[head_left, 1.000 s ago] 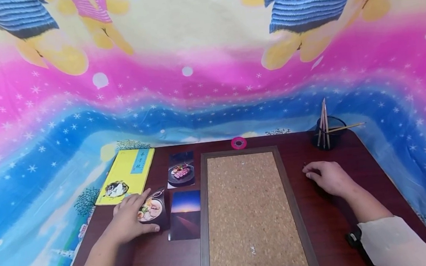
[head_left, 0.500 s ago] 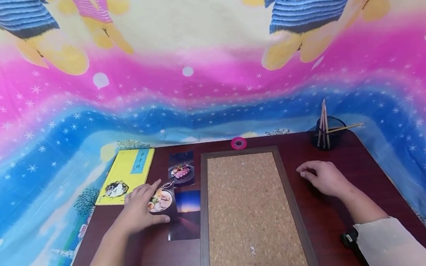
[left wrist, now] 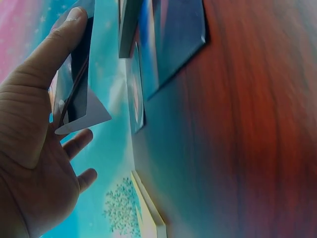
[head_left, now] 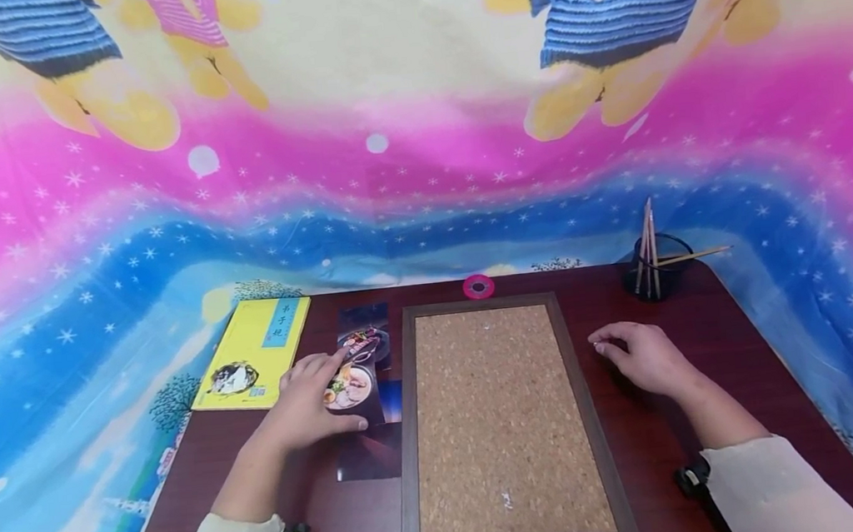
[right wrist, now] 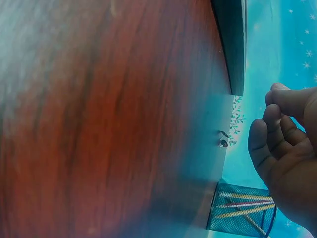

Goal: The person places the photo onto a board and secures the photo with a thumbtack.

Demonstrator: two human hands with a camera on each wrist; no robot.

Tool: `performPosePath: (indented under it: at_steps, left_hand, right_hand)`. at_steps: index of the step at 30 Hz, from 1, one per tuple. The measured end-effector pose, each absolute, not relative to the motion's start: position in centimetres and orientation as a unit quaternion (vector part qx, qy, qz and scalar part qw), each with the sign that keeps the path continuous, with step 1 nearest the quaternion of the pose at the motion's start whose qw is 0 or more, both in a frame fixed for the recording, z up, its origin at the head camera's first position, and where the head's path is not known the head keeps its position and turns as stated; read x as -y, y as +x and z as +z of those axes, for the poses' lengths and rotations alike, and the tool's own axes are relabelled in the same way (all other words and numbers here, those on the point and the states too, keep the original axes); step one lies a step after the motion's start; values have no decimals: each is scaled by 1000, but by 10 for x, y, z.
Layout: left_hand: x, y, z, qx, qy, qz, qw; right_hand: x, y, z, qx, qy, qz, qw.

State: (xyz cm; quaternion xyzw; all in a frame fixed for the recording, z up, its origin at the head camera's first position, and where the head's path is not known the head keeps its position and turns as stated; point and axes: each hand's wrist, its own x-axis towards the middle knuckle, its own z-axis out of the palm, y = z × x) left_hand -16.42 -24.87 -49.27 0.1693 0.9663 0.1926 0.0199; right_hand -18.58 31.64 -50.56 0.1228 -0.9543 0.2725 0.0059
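Note:
My left hand [head_left: 304, 407] pinches a food photo [head_left: 353, 389] of a noodle bowl between thumb and fingers. In the left wrist view the held photo [left wrist: 78, 91] is raised off the table, its lower corner bent. It overlaps the steak photo [head_left: 361, 317] and the sunset photo [head_left: 366, 453], which lie on the table. My right hand [head_left: 647, 355] hovers to the right of the wood-framed cork board [head_left: 503, 427], thumb and fingertips close together. A light speck shows at those fingertips; I cannot tell whether it is held.
A yellow book [head_left: 256, 354] lies at the left. Behind the board sits a pink tape roll [head_left: 478, 287]. A black mesh cup [head_left: 656, 277] with pencils stands at the back right. Small dark bits [right wrist: 223, 140] lie on the table near the right hand.
My left hand has carried the noodle photo rightward, over the sunset and steak photos, toward the board. My right hand has shifted slightly left.

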Motion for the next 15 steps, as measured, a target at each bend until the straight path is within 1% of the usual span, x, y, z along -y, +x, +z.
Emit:
performPosePath:
  at_steps: [9, 15]
  left_hand:
    - [225, -175, -493, -961, 192, 200, 17]
    - [211, -181, -494, -957, 197, 208, 32]
  right_hand:
    - [-304, -189, -508, 951, 124, 282, 5]
    - [-294, -190, -508, 949, 132, 286, 7]
